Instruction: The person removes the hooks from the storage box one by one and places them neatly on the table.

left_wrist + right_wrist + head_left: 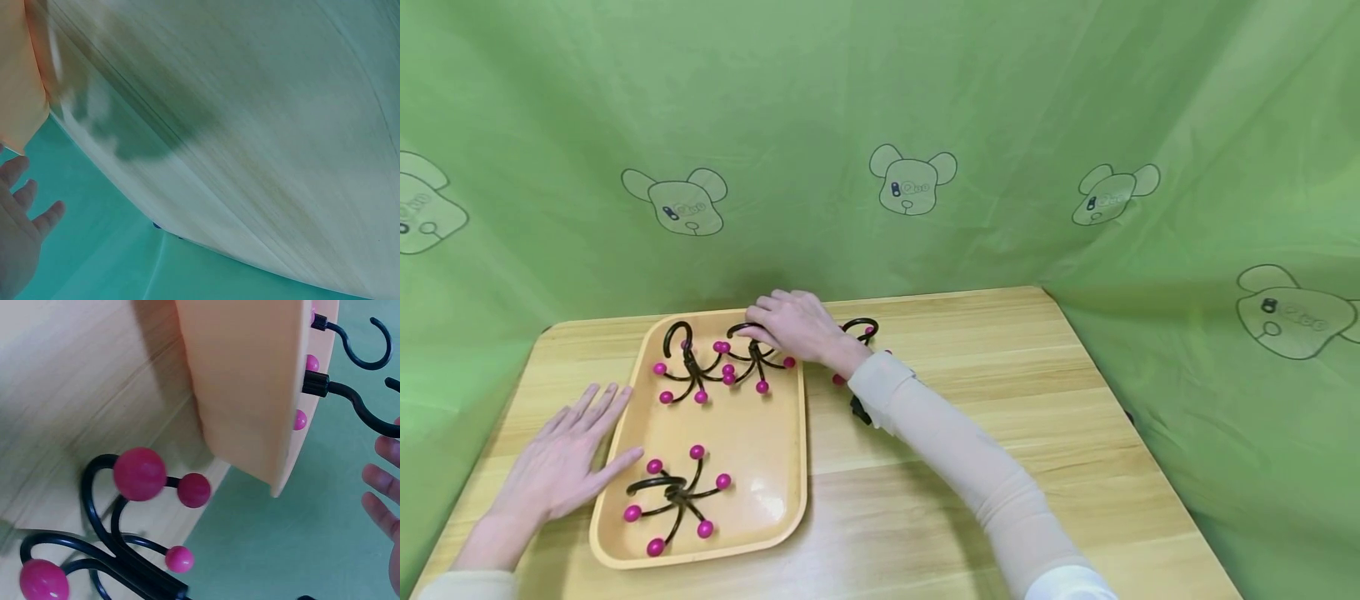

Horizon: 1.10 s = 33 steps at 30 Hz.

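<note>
My right hand (797, 327) is at the far right corner of the peach tray (722, 433), with thumb and fingers at the hook of a black hanger (755, 350) with pink ball tips. The right wrist view shows that hook meeting the fingertips; the thumb's contact is hidden there. A second hanger (691, 362) stands beside it, hook up. The third hanger (676, 493) lies at the near end of the tray. My left hand (561, 462) is spread flat at the tray's left side, thumb over the rim. A fourth hanger (134, 544) stands outside the tray, partly behind my right arm.
The wooden table (1000, 400) extends to the right of the tray. Green curtains (820, 100) with printed mouse heads hang behind and at both sides, against the table's edges. A small black object (860, 410) shows beneath the right cuff.
</note>
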Each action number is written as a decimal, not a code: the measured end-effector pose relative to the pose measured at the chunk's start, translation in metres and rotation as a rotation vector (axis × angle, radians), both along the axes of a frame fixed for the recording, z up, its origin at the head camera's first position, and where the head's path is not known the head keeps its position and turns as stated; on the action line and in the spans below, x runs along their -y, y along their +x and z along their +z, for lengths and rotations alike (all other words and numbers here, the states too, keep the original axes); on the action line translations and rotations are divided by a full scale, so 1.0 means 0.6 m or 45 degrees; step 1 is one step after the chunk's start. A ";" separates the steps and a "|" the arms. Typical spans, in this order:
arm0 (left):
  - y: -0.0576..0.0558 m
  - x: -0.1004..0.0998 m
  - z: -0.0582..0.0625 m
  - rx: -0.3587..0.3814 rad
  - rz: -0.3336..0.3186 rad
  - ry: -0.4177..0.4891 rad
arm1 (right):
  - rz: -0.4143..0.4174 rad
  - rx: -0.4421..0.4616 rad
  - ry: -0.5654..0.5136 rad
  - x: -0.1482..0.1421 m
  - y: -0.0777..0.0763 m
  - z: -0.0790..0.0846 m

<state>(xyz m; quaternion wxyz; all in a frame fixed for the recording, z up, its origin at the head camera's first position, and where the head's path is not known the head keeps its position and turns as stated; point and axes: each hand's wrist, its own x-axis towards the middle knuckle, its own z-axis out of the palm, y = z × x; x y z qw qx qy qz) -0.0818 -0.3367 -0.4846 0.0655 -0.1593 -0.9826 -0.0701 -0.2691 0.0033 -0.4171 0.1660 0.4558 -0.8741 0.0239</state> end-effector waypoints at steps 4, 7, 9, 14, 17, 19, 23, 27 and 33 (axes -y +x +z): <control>-0.001 -0.001 0.000 -0.002 -0.004 -0.009 | -0.001 0.016 0.013 -0.001 0.005 0.009; -0.002 -0.001 -0.002 -0.004 -0.005 -0.015 | 0.003 0.013 0.019 -0.004 0.009 0.015; -0.003 -0.002 -0.003 -0.005 -0.006 -0.015 | 0.009 -0.005 0.015 -0.007 0.012 0.019; -0.001 -0.002 -0.003 -0.011 -0.003 -0.011 | 0.024 -0.064 -0.035 -0.014 0.019 0.030; 0.000 -0.002 -0.003 -0.018 -0.003 -0.009 | 0.038 -0.095 -0.083 -0.019 0.024 0.037; 0.001 -0.002 -0.002 -0.020 -0.003 -0.009 | 0.050 -0.111 -0.115 -0.022 0.026 0.043; 0.000 -0.002 -0.001 -0.020 -0.003 -0.008 | 0.077 -0.140 -0.166 -0.032 0.030 0.056; -0.001 -0.003 -0.001 -0.012 -0.006 -0.007 | 0.090 -0.174 -0.205 -0.044 0.031 0.068; 0.000 -0.003 -0.001 -0.008 -0.002 -0.005 | 0.078 -0.210 -0.258 -0.063 0.034 0.087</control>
